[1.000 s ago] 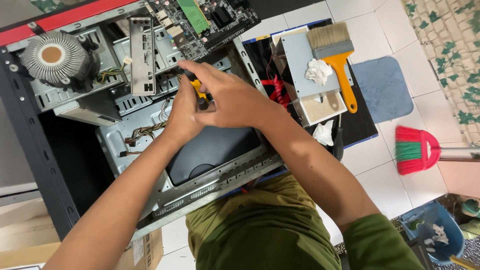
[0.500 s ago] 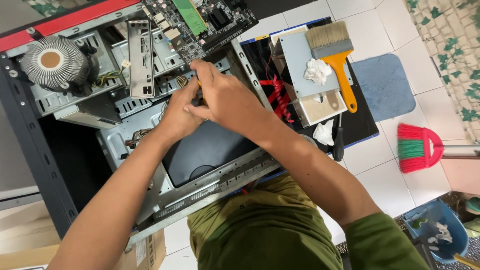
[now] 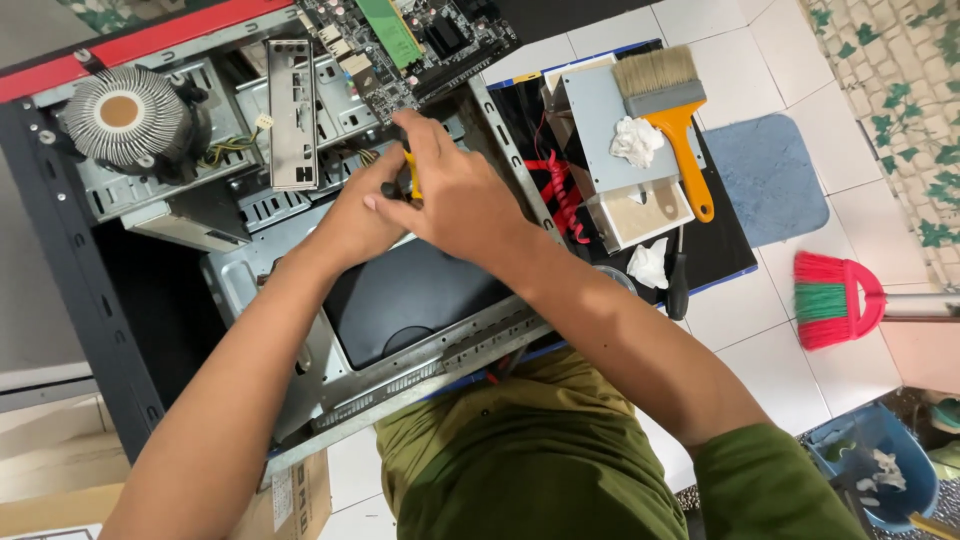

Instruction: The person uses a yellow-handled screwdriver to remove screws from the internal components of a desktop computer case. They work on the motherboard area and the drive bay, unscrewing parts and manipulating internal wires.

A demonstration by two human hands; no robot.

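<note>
Both hands work inside the open computer case (image 3: 330, 330), which lies on its side on the tiled floor. Right hand (image 3: 455, 195) is clamped around a yellow-and-black screwdriver (image 3: 408, 180); left hand (image 3: 365, 215) is curled against the same tool, fingers closed near its shaft. The tip is hidden behind the fingers, so the screw cannot be seen. Risks, as judged: the tip may slip off the screw and gouge the motherboard (image 3: 410, 45) just above; a freed screw may drop into the case; the loose I/O shield (image 3: 291, 112) and CPU cooler (image 3: 125, 115) beside the hands may get knocked; sharp metal edges could nick a wrist.
</note>
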